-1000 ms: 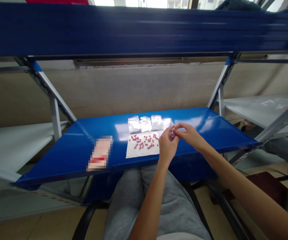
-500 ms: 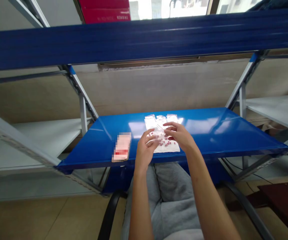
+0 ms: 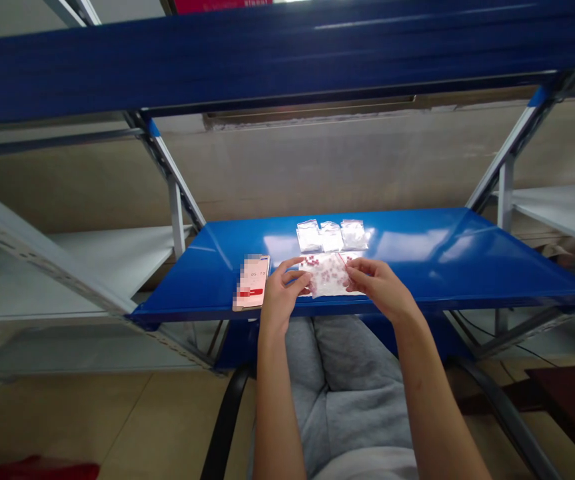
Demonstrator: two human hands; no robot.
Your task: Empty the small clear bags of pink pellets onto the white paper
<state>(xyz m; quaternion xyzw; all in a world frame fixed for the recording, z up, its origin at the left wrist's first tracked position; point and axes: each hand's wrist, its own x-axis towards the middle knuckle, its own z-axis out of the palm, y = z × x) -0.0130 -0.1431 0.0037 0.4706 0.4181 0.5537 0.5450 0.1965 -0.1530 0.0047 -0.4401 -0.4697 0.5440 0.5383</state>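
Note:
A small clear zip bag (image 3: pixel 328 275) with a red strip along one edge is stretched between my two hands, just above a white sheet. My left hand (image 3: pixel 283 293) is closed on the bag's left side. On the opposite side, near the red strip, my right hand (image 3: pixel 378 281) pinches the bag between thumb and fingers. Small dark-red bead-like pieces (image 3: pixel 312 261) lie scattered on the white sheet (image 3: pixel 323 292). More pieces show through the bag; whether any are inside it I cannot tell.
Three groups of clear bags (image 3: pixel 308 237) lie behind the sheet on the blue table (image 3: pixel 417 267). A phone (image 3: pixel 253 283) lies to the left, near the front edge. Overhead runs a blue shelf beam (image 3: pixel 287 60), with metal posts on both sides.
The right hand has come lower, and a clear bag is now spread between both hands. Before, the hands were apart, with a thin strip near the right fingers. The view has tilted down.

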